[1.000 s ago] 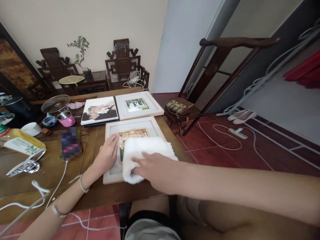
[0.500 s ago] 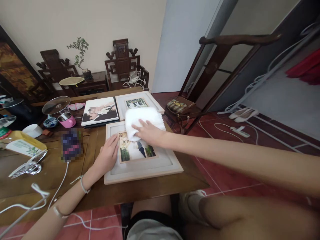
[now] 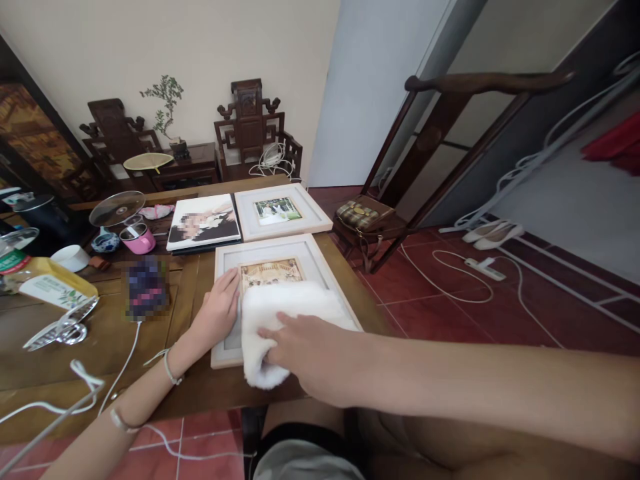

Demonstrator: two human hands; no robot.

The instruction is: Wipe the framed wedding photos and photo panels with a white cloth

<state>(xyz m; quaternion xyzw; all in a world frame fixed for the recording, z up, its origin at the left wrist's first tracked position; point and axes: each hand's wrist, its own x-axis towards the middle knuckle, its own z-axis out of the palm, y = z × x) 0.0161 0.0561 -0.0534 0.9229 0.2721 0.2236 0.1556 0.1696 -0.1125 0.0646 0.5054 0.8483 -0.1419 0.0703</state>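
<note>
Your left hand (image 3: 220, 308) lies flat on the picture frame (image 3: 320, 267), probably steadying it. Your right hand (image 3: 316, 348) grips the white towel (image 3: 293, 300) against it.

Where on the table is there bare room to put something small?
Best is the table between the blurred dark object and the left hand. A narrow strip lies between the near frame and the table's right edge. Crowded: the left end, with glass lid, pink mug and bottle; the near frame, under white towel.
</note>
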